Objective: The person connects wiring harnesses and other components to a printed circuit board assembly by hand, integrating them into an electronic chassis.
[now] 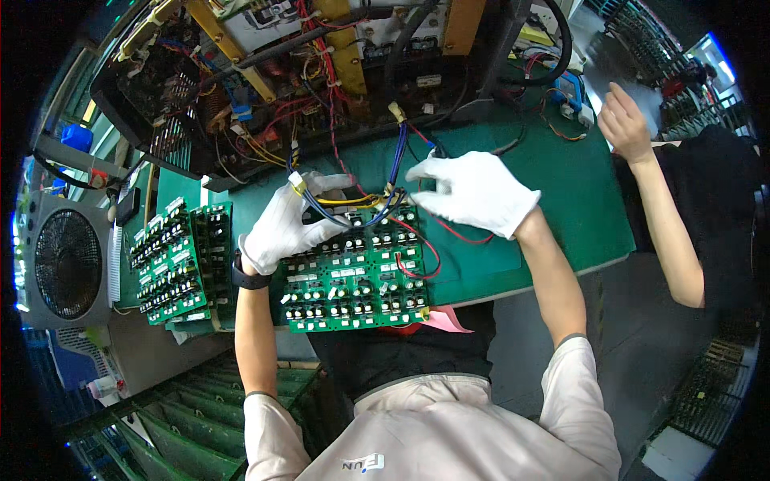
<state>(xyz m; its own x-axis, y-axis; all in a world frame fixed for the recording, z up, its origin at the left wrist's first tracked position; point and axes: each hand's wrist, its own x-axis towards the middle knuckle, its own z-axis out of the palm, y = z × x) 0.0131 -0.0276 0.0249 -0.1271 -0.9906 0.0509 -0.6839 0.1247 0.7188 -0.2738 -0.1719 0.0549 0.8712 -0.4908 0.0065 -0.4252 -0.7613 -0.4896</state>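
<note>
A green circuit board panel (353, 293) packed with small white and black parts lies near the table's front edge. At its far left corner is my white-gloved left hand (282, 223), thumb and fingers apart, with a loop of blue and yellow wires (333, 210) running across the gap. A white connector (297, 181) sits beside those fingers. My gloved right hand (475, 191) hovers right of the board's far edge; its thumb and forefinger are apart with nothing visible between them. A red wire (437, 260) loops over the board's right side.
An opened machine (321, 88) full of wiring stands at the back, its cables (399, 152) hanging toward the board. More circuit boards (172, 268) lean at the left, near a fan (68, 260). A pink tag (449, 319) sticks out in front. Another person's arm (670, 216) is at the right.
</note>
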